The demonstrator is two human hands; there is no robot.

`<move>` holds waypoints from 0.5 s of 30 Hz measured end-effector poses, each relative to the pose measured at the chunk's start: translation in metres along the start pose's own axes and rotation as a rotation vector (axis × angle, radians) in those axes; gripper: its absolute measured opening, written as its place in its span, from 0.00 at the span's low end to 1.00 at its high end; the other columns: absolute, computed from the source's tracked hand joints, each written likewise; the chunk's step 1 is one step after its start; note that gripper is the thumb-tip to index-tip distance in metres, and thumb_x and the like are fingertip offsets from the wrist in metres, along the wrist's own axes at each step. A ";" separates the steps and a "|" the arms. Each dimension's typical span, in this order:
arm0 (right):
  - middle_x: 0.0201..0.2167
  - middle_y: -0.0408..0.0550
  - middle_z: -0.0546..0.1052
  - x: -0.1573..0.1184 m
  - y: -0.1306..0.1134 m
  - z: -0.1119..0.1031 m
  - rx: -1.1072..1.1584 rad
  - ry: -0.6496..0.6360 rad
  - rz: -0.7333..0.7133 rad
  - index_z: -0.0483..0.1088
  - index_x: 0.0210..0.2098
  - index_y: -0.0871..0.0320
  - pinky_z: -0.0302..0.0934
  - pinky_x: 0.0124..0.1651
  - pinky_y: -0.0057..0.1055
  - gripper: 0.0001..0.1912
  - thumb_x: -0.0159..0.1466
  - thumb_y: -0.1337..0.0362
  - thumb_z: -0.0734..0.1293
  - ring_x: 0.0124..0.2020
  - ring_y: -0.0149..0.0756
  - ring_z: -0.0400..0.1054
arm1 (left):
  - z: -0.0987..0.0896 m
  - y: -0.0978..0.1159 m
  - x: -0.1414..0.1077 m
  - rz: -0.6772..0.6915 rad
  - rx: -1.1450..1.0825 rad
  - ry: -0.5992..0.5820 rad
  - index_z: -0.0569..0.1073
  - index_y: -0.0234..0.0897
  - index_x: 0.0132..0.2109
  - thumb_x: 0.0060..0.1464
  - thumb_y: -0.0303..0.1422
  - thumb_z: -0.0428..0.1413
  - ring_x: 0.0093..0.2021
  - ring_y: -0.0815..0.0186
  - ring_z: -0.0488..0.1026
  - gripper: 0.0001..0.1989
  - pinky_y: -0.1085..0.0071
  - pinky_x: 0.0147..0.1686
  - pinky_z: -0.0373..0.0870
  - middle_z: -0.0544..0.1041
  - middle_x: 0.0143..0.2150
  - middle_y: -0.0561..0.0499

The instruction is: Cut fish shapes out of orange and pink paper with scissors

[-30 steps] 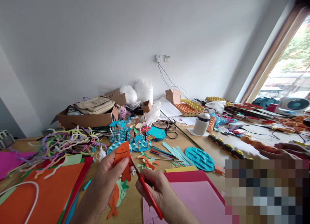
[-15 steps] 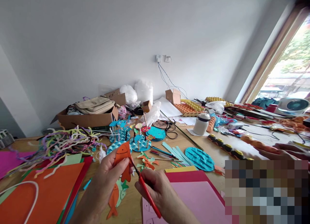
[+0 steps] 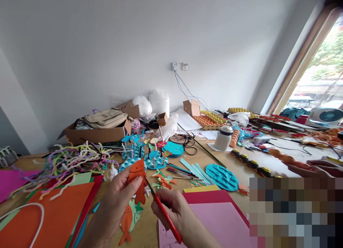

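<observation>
An orange paper fish (image 3: 137, 172) with drawn black lines is pinched upright between the thumb and fingers of my left hand (image 3: 122, 192). My right hand (image 3: 173, 208) is wrapped round red-handled scissors (image 3: 168, 219), whose dark blades point up and left to the right edge of the paper fish. Below my left hand, another orange fish (image 3: 126, 221) lies on the wooden table over light green fish cutouts (image 3: 135, 216). Pink paper (image 3: 211, 223) with pencilled outlines at its left side lies under and beside my right forearm.
Paper scraps (image 3: 163, 180) and pens (image 3: 183, 171) lie beyond my hands. Orange sheets (image 3: 50, 212) and fuzzy pipe cleaners (image 3: 80, 162) are at left. Blue wavy discs (image 3: 222, 176) and a white jar (image 3: 223, 138) stand or lie right. Another person's hands (image 3: 318, 167) hold an orange strip at far right.
The scissors and my right hand have shifted slightly right and down. Their blades remain at the paper fish's right edge. The whole view has moved a little.
</observation>
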State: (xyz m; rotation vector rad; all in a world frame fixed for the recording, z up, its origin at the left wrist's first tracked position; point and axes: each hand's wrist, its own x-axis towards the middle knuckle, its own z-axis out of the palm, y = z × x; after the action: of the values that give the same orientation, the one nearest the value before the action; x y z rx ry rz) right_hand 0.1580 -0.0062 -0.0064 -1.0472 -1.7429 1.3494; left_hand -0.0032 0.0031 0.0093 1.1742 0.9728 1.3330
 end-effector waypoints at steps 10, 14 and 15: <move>0.17 0.35 0.51 -0.002 0.003 -0.002 -0.031 0.001 -0.031 0.53 0.19 0.57 0.38 0.19 0.25 0.13 0.59 0.69 0.59 0.20 0.25 0.44 | -0.001 -0.001 -0.001 -0.014 0.005 0.003 0.78 0.41 0.41 0.50 0.35 0.58 0.28 0.68 0.66 0.10 0.75 0.30 0.64 0.72 0.25 0.56; 0.17 0.35 0.51 -0.001 0.002 -0.002 -0.026 -0.007 -0.032 0.53 0.19 0.57 0.38 0.19 0.25 0.14 0.60 0.69 0.60 0.20 0.25 0.43 | 0.001 0.001 -0.002 -0.026 -0.023 -0.002 0.78 0.41 0.42 0.50 0.35 0.59 0.27 0.68 0.66 0.11 0.75 0.29 0.63 0.72 0.25 0.56; 0.17 0.35 0.51 -0.001 0.002 -0.003 -0.028 -0.012 -0.032 0.53 0.19 0.57 0.38 0.19 0.25 0.14 0.60 0.69 0.60 0.20 0.25 0.43 | 0.001 0.002 -0.002 -0.034 -0.027 -0.004 0.77 0.41 0.42 0.50 0.35 0.59 0.27 0.69 0.66 0.11 0.76 0.29 0.63 0.72 0.25 0.57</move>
State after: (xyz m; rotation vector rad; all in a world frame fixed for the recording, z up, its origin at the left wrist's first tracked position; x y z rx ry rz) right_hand 0.1612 -0.0055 -0.0077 -1.0234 -1.7846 1.3177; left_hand -0.0026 0.0007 0.0108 1.1350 0.9651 1.3131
